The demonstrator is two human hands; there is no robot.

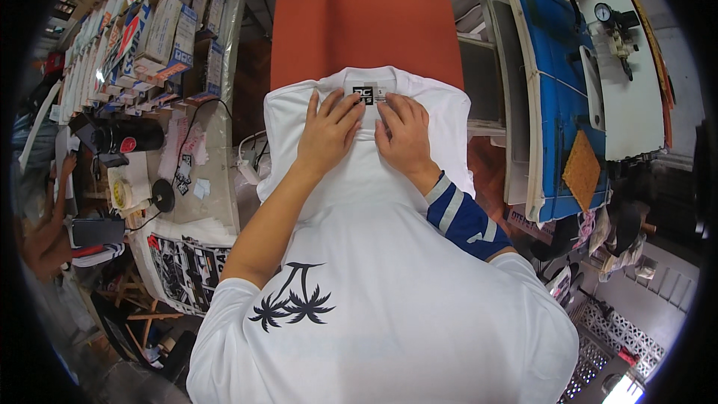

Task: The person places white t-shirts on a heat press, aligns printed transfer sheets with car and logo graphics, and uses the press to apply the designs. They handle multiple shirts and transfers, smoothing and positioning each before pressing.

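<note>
A white T-shirt [288, 116] lies on an orange-red board [366, 26], its collar toward the far side. Inside the neck a small black label [362, 95] shows between my hands. My left hand [331, 131] rests on the shirt left of the label, palm down, fingers stretched toward the collar. Opposite it, my right hand [404, 135] lies flat just right of the label, fingers spread on the fabric. The shirt's lower part is hidden behind my own white top.
Stacked cardboard boxes [161, 34] fill the left table, with a black cylindrical device [133, 135] and printed sheets [187, 266] nearer. On the right stand a blue panel [557, 97], an orange-brown pad [581, 172] and a pressure gauge [603, 12]. Another person's arm [52, 206] shows at far left.
</note>
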